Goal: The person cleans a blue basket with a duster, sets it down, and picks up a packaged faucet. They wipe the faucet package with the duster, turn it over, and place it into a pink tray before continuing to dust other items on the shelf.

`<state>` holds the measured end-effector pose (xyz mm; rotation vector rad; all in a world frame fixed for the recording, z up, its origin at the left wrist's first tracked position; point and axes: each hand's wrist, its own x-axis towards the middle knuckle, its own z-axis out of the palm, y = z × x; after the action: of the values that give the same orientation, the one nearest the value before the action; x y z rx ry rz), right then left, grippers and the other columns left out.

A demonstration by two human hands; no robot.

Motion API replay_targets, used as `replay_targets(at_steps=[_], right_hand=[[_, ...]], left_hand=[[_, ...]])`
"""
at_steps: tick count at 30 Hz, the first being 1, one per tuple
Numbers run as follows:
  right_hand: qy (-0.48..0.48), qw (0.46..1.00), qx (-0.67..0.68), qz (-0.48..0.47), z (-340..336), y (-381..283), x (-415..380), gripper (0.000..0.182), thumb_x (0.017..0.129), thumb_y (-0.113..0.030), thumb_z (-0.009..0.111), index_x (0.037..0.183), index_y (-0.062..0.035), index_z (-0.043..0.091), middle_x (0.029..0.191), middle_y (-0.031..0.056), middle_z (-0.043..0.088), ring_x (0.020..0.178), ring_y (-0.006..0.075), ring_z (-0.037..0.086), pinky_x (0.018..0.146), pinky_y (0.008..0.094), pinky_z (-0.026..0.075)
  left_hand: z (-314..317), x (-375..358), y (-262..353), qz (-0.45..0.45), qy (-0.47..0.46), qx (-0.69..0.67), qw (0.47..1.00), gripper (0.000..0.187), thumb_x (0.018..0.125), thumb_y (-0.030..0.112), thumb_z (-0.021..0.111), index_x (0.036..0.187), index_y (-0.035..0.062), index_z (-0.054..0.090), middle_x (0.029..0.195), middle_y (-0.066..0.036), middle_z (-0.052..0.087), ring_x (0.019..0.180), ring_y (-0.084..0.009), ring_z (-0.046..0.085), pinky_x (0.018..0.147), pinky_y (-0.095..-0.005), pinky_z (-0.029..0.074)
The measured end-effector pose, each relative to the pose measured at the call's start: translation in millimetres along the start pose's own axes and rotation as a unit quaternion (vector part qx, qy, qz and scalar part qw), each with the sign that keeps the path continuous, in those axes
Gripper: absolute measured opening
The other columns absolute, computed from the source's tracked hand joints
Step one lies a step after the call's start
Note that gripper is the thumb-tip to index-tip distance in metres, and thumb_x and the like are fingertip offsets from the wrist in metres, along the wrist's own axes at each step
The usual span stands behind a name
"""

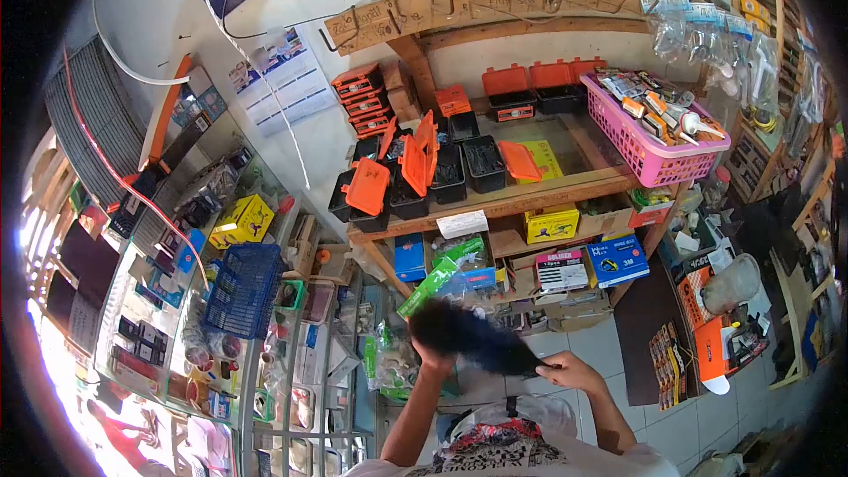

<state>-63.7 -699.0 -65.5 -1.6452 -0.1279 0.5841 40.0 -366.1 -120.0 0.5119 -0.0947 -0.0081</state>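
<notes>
A dark, bushy object [490, 344], blurred by motion, stretches between my two hands in front of my chest. It looks like a duster or brush, but its details are smeared. At its thick left end is my left hand [430, 355], its fingers partly hidden behind the dark mass. My right hand [570, 371] pinches the thin right end. Just beyond the left hand, a green and clear plastic packet [433, 287] shows in front of the lower shelf.
A wooden shelf [512, 199] ahead bears black bins with orange lids [367, 185] and a pink basket [658, 155]. Left stand a glass counter and a blue basket [241, 290]. Boxes fill the lower shelf. Another person [124, 433] is at the far lower left.
</notes>
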Motion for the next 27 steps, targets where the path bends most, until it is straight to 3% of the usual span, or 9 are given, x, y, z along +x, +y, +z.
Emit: replay_targets(at_steps=[2, 3, 5, 7, 15, 19, 21, 24, 27], right_hand=[[0.014, 1.0, -0.006, -0.012, 2, 1, 0, 0.036, 0.1, -0.023, 0.063, 0.07, -0.0046, 0.055, 0.06, -0.0047, 0.049, 0.053, 0.0044, 0.042, 0.048, 0.0241, 0.032], [0.022, 1.0, 0.017, -0.003, 5, 2, 0, 0.036, 0.1, -0.024, 0.063, 0.07, -0.0049, 0.055, 0.06, -0.005, 0.048, 0.053, 0.0044, 0.042, 0.048, 0.0245, 0.033], [0.038, 0.997, 0.064, 0.017, 13, 3, -1, 0.036, 0.1, -0.024, 0.063, 0.07, -0.0054, 0.054, 0.059, -0.0055, 0.047, 0.052, 0.0045, 0.042, 0.048, 0.0253, 0.033], [0.008, 1.0, 0.001, -0.009, 12, 6, 3, 0.036, 0.1, -0.024, 0.063, 0.07, -0.0055, 0.055, 0.059, -0.0059, 0.046, 0.052, 0.0046, 0.041, 0.048, 0.0261, 0.033], [0.035, 0.997, -0.047, -0.045, 35, -18, 0, 0.036, 0.101, -0.025, 0.061, 0.072, -0.0037, 0.053, 0.061, -0.0065, 0.043, 0.056, 0.0046, 0.039, 0.05, 0.0269, 0.033], [0.073, 0.993, -0.056, -0.067, 39, -13, 6, 0.036, 0.1, -0.024, 0.062, 0.072, -0.003, 0.053, 0.061, -0.006, 0.043, 0.057, 0.005, 0.038, 0.05, 0.0277, 0.033], [0.018, 0.996, -0.077, -0.047, 29, 0, 10, 0.035, 0.1, -0.023, 0.062, 0.073, -0.0029, 0.054, 0.061, -0.0058, 0.043, 0.057, 0.005, 0.039, 0.05, 0.0277, 0.033], [0.102, 0.988, -0.065, -0.091, 38, -20, 4, 0.036, 0.1, -0.025, 0.062, 0.072, -0.0031, 0.054, 0.06, -0.0056, 0.043, 0.057, 0.0048, 0.039, 0.05, 0.0274, 0.034], [0.026, 0.996, -0.068, -0.045, 28, -11, 7, 0.035, 0.101, -0.025, 0.062, 0.074, -0.0033, 0.055, 0.061, -0.0061, 0.043, 0.057, 0.0046, 0.04, 0.05, 0.0274, 0.034]], left_hand=[[-86, 35, -19, 0.069, -0.36, -0.125, 0.922, 0.063, 0.105, 0.056, 0.03, 0.148, 0.0114, 0.042, 0.132, -0.006, 0.056, 0.125, -0.0198, 0.047, 0.111, -0.0361, 0.033], [68, -7, 10, 0.021, 0.055, -0.013, 0.998, 0.061, 0.104, 0.058, 0.032, 0.145, 0.0148, 0.047, 0.127, -0.006, 0.06, 0.121, -0.0211, 0.053, 0.107, -0.0353, 0.038], [66, -9, 10, 0.009, 0.137, -0.009, 0.99, 0.061, 0.103, 0.059, 0.034, 0.144, 0.0167, 0.048, 0.132, -0.006, 0.059, 0.126, -0.0229, 0.052, 0.11, -0.0387, 0.038], [67, -3, 10, 0.049, 0.069, 0.016, 0.996, 0.079, 0.097, 0.068, 0.038, 0.145, 0.0062, 0.046, 0.144, -0.013, 0.053, 0.132, -0.0326, 0.049, 0.114, -0.0496, 0.033], [-56, 9, -34, 0.117, 0.145, 0.029, 0.982, 0.09, 0.093, 0.071, 0.039, 0.156, 0.0079, 0.03, 0.158, -0.01, 0.037, 0.145, -0.0303, 0.034, 0.121, -0.051, 0.019], [26, 2, -6, 0.039, 0.1, 0.047, 0.993, 0.095, 0.091, 0.076, 0.04, 0.158, 0.0101, 0.025, 0.162, -0.006, 0.029, 0.148, -0.028, 0.027, 0.123, -0.0435, 0.013], [26, 2, -8, 0.052, 0.128, 0.05, 0.989, 0.092, 0.092, 0.075, 0.039, 0.156, 0.0096, 0.031, 0.155, -0.009, 0.039, 0.142, -0.0313, 0.037, 0.119, -0.0451, 0.024], [85, -8, 2, 0.063, 0.144, 0.036, 0.987, 0.087, 0.094, 0.074, 0.035, 0.15, 0.0078, 0.041, 0.144, -0.012, 0.052, 0.134, -0.0343, 0.047, 0.115, -0.0482, 0.033], [59, -1, -6, 0.039, 0.175, 0.002, 0.984, 0.085, 0.094, 0.074, 0.033, 0.148, 0.0086, 0.044, 0.146, -0.011, 0.051, 0.133, -0.0338, 0.048, 0.114, -0.0508, 0.033]])
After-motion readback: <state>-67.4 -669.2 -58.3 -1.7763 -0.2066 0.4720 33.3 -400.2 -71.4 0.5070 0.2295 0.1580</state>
